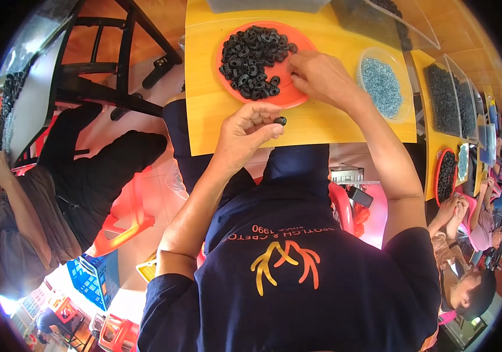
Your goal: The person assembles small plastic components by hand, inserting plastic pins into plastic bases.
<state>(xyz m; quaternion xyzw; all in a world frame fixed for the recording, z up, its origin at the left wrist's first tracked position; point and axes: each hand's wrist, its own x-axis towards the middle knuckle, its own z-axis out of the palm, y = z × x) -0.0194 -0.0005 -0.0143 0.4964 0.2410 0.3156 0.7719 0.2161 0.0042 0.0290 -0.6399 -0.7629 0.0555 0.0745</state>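
The left hand's grip pinches one small black part just beside the near edge of an orange plate, where a large heap of similar parts suggests plenty remains. The right hand reaches over the plate's barer side, its grip's contents impossible to tell; farther right, a tub of silvery pieces sits well stocked on the yellow counter, though how many parts are finished is unclear.
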